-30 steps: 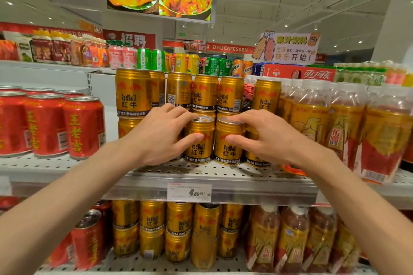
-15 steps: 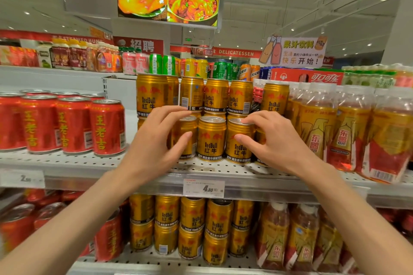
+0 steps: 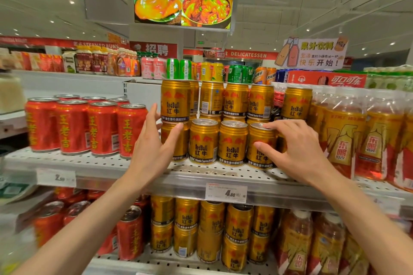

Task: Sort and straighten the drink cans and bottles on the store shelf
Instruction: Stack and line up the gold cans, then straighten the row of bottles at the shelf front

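Note:
Gold Red Bull cans [image 3: 232,143] stand in a front row on the perforated shelf [image 3: 93,163], with more gold cans [image 3: 235,100] stacked two high behind them. My left hand [image 3: 154,149] is spread against the left side of the stack. Its thumb touches the lower left can [image 3: 178,147], and its fingers reach up beside the upper left can [image 3: 175,98]. My right hand [image 3: 297,152] grips the rightmost front can [image 3: 260,158], index finger on its lid and thumb on its front.
Red herbal-tea cans [image 3: 71,127] stand to the left on the same shelf. Yellow-labelled drink bottles [image 3: 344,138] crowd the right. A 4.80 price tag [image 3: 225,193] hangs on the shelf rail. The shelf below holds more gold cans [image 3: 210,225], red cans [image 3: 129,232] and bottles [image 3: 297,241].
My left hand has let go of a front can, opened, and shifted left to the side of the stack. My right hand stays on the rightmost front can. The view has moved left.

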`<state>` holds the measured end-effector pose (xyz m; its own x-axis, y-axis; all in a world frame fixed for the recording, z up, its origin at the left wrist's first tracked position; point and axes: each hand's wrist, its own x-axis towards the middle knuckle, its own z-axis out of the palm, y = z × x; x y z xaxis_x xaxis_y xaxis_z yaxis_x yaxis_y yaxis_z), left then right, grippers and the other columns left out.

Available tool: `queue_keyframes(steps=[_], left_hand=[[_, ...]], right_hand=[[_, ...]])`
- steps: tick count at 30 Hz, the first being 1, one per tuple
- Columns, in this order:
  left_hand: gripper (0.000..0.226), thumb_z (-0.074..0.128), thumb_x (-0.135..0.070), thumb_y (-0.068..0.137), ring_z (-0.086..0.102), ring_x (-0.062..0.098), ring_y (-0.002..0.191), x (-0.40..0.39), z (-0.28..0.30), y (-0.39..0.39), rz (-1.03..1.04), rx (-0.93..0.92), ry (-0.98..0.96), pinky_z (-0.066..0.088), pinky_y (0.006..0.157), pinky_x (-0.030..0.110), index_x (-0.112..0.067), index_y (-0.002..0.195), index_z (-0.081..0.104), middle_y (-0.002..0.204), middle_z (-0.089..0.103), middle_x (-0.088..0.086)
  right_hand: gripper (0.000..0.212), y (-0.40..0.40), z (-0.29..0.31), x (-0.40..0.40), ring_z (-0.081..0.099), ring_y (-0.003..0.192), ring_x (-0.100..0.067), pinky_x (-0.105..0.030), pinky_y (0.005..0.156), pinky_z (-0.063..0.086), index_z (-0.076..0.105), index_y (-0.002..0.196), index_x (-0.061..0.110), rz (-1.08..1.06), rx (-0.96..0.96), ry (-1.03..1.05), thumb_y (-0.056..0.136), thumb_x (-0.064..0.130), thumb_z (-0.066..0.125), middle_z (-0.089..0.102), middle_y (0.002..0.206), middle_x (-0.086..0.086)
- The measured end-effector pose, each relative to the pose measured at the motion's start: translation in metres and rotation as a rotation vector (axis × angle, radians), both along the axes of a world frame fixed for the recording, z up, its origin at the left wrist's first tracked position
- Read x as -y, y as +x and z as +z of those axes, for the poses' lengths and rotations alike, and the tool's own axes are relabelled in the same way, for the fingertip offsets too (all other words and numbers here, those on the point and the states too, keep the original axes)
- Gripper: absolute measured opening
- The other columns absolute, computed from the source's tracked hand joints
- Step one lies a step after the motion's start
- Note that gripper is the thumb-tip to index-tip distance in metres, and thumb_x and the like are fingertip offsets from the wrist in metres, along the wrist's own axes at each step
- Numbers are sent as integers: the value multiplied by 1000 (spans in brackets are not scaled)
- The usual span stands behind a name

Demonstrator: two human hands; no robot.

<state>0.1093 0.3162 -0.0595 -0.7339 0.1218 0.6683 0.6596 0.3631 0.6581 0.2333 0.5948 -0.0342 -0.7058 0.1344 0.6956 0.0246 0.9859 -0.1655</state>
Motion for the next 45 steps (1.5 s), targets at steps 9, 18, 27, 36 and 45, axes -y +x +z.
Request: queue_keyframes(steps=[9, 18, 27, 36, 45], left_hand=[[60, 54, -51, 98, 49, 12, 132, -8, -3, -4, 17, -52, 48, 45, 108, 51, -32, 151, 32, 147, 49, -9], [52, 50, -45, 102, 54, 10, 126, -7, -3, 3, -6, -49, 41, 46, 108, 47, -38, 150, 33, 138, 55, -16], [54, 66, -27, 95, 52, 13, 126, 13, -30, 40, 31, -96, 118, 47, 106, 40, -25, 143, 43, 138, 53, -3], [35, 66, -27, 89, 64, 5, 103, 19, -89, 95, -176, 41, 181, 46, 83, 9, -32, 123, 59, 108, 68, -14], [25, 67, -24, 93, 66, 13, 94, -18, -161, 111, -373, 503, 111, 55, 88, 35, -31, 116, 63, 96, 71, -9]], right_hand=[[66, -4, -6, -3, 47, 125, -18, -57, 114, 27, 64, 122, 28, 12, -60, -13, 79, 74, 44, 64, 123, 9], [58, -6, -14, -2, 39, 133, -18, -60, 112, 29, 66, 121, 27, 14, -147, -5, 81, 68, 52, 58, 135, 4], [61, 27, -49, 19, 0, 155, -9, -41, 123, 11, 51, 145, 25, 84, -212, -218, 89, 42, 70, 10, 169, 4], [21, 101, -102, 65, 68, 105, -10, -17, 86, 54, 70, 109, 29, 226, -261, -787, 89, 27, 67, 71, 115, 10], [15, 134, -184, 32, 69, 81, -11, -20, 70, 54, 69, 107, 31, -5, 122, -1056, 93, 25, 67, 76, 87, 4]])
